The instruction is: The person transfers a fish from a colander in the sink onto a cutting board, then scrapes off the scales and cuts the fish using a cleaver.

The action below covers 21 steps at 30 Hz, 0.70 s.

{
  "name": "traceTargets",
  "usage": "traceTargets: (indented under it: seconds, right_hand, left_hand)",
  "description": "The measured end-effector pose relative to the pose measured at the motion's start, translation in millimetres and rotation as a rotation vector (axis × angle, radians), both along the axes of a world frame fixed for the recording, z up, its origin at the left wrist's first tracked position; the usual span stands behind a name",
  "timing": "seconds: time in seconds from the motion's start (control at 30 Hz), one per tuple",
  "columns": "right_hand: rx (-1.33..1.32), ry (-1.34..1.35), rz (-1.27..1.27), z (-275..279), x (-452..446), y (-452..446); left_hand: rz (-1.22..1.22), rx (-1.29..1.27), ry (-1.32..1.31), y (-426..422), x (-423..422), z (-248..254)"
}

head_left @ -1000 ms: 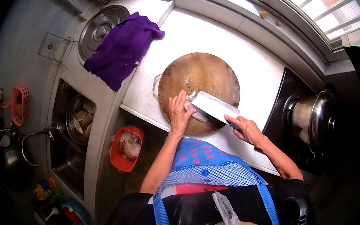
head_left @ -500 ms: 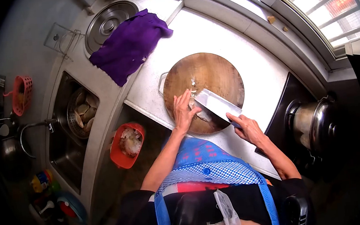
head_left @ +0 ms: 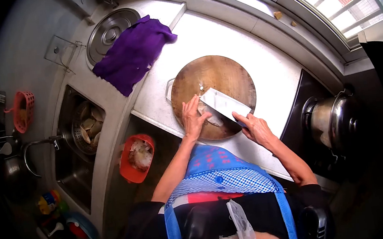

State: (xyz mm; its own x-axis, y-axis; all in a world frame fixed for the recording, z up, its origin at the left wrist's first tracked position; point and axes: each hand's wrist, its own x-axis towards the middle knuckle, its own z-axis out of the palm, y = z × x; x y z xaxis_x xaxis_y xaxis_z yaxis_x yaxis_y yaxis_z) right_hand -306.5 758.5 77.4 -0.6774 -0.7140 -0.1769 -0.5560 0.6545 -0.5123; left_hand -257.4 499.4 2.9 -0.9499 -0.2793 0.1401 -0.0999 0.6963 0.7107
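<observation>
On the round wooden chopping board (head_left: 224, 74) lies a pale, whitish piece of food (head_left: 215, 120), whose exact kind I cannot make out. My left hand (head_left: 193, 120) presses on it from the left, fingers bent and thumb against its edge. The cleaver (head_left: 225, 103) is in my right hand (head_left: 256, 129), closed around the handle. Its broad blade slants across the food, with the far corner close to my left fingertips. Small pale bits (head_left: 201, 86) lie on the board just beyond the blade, which hides part of the food.
Left of the board, a purple cloth (head_left: 133, 55) partly covers a metal lid (head_left: 110, 34). The sink holds a colander (head_left: 81, 135) of pale pieces. A red bin (head_left: 129, 172) with scraps sits below the counter edge. A steel pot (head_left: 329, 123) stands at right on the black stove.
The cleaver has come closer to my left fingers and now covers small bits that showed beside them. My left hand stays on the food. The whole view has shifted slightly.
</observation>
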Motion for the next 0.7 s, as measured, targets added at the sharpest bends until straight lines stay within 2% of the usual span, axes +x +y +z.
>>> traceTargets:
  seconds: [0.07,0.13,0.27,0.47,0.7]
  right_hand:
    - [-0.004,-0.009,0.009,12,1,9]
    - [0.175,-0.038,-0.034,24,3,15]
    - [0.102,0.031,-0.047,19,6,13]
    - [0.163,0.048,-0.034,18,28,56]
    - [0.018,-0.012,-0.063,-17,65,70]
  left_hand:
    - [0.008,0.007,-0.016,2,0,-1]
    - [0.009,0.008,0.001,1,-1,0]
    - [0.0,0.023,0.001,1,-1,3]
    - [-0.032,-0.039,-0.017,-2,-2,6]
    - [-0.127,-0.062,-0.024,-14,-8,7]
